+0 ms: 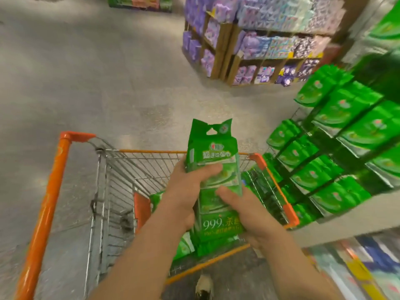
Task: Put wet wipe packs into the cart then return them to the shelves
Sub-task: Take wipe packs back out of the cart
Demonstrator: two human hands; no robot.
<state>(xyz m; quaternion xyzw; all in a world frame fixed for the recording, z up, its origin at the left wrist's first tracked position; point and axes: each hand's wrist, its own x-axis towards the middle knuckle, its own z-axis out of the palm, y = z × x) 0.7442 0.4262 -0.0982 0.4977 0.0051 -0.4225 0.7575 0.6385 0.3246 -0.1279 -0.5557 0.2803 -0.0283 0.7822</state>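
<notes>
A tall green wet wipe pack (216, 180) stands upright above the orange-rimmed wire cart (65, 169).

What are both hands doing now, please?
Left hand: closed on the upper part of the green wet wipe pack, above the cart.
Right hand: closed on the same pack, lower down.

we see wet wipe pack (213, 167): glossy green plastic film | cart (121, 167): bare metal wire, smooth orange plastic trim | floor (86, 83): matt, speckled concrete | far display (223, 53): wood
</notes>
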